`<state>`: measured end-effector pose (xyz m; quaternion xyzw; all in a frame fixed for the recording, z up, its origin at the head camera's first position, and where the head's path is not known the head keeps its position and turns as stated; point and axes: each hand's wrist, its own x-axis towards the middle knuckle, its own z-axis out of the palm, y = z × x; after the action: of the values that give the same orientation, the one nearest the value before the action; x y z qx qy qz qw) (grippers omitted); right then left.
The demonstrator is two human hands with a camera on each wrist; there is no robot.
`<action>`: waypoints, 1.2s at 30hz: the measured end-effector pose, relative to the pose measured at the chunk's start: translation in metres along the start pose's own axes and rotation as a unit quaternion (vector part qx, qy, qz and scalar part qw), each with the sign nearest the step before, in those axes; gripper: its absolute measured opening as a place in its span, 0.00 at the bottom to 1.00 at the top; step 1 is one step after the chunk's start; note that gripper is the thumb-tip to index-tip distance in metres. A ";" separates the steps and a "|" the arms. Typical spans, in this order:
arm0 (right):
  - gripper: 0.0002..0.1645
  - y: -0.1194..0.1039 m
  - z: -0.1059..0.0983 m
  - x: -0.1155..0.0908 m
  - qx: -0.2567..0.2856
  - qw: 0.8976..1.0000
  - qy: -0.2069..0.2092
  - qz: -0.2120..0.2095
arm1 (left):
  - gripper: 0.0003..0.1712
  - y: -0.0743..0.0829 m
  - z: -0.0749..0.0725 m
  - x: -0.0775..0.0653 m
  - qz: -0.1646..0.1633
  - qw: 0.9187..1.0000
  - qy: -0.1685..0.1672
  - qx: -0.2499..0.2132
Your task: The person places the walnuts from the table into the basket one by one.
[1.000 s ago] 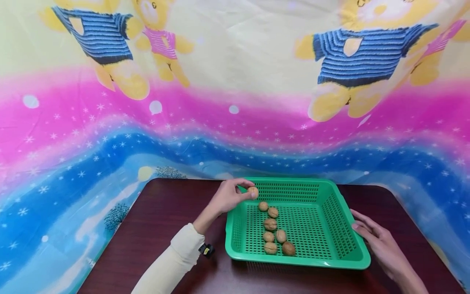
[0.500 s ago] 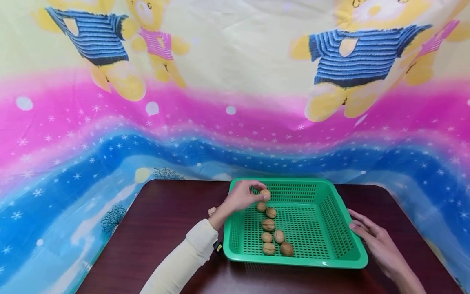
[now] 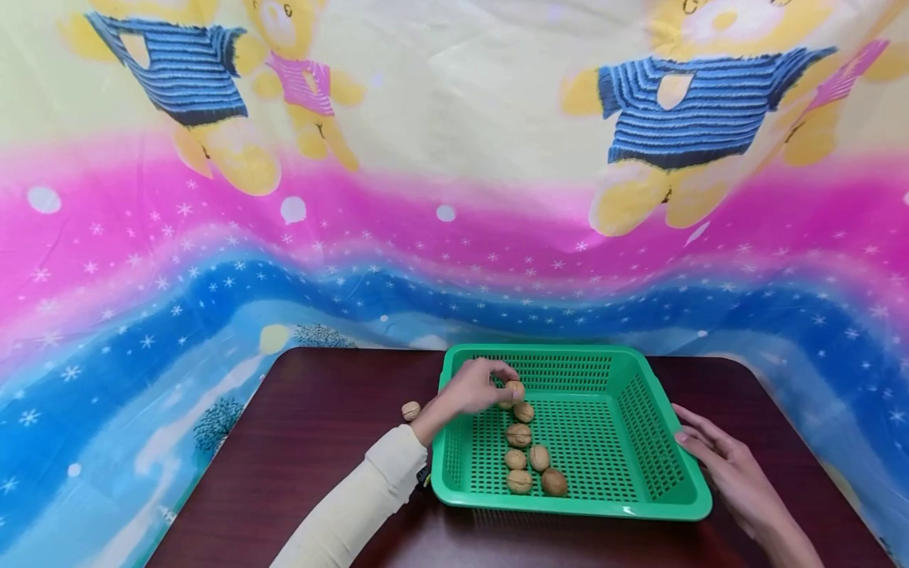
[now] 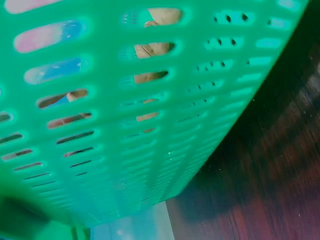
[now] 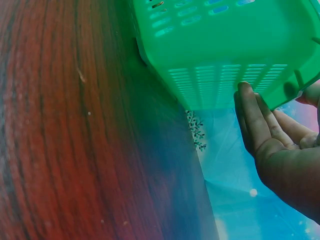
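My left hand reaches over the left rim of a green plastic basket and pinches a walnut between thumb and fingers. Just below it, another walnut is partly hidden by the hand. Several walnuts lie on the basket floor in a rough column on its left side. At the basket's right side, my right hand rests against the outer wall. In the right wrist view its fingers are straight along the slotted wall, with the thumb near the rim. Slots show bits of walnut in the left wrist view.
One walnut lies on the dark wooden table, left of the basket, near my left wrist. Behind the table hangs a cloth printed with bears. A small black device sits by the left cuff.
My left hand has carried the walnut rightward over the rim, then lowered it toward the other walnuts. The walnut on the table has come into view. My right hand stays at the basket's side.
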<state>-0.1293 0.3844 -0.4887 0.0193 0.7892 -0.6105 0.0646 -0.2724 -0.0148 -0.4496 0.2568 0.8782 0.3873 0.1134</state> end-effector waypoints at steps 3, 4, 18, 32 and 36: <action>0.41 0.000 -0.001 0.000 -0.001 1.000 0.000 0.000 | 0.19 0.000 0.001 0.000 -0.002 1.000 -0.017 0.017; 0.41 0.000 -0.001 0.000 -0.002 1.000 -0.001 0.000 | 0.18 0.000 0.001 0.000 -0.002 1.000 -0.021 0.021; 0.43 -0.001 0.000 -0.001 -0.027 0.999 0.001 0.017 | 0.18 0.000 0.003 -0.002 -0.009 0.998 -0.037 0.052; 0.42 0.000 -0.001 0.000 -0.026 1.000 0.000 0.007 | 0.18 0.000 0.001 -0.002 -0.015 0.999 -0.026 0.025; 0.42 0.000 -0.001 -0.001 -0.030 0.999 0.001 0.013 | 0.17 0.000 0.000 -0.001 -0.013 1.000 -0.015 0.005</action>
<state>-0.1287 0.3853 -0.4887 0.0281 0.8068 -0.5857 0.0727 -0.2713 -0.0158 -0.4498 0.2521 0.8816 0.3771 0.1304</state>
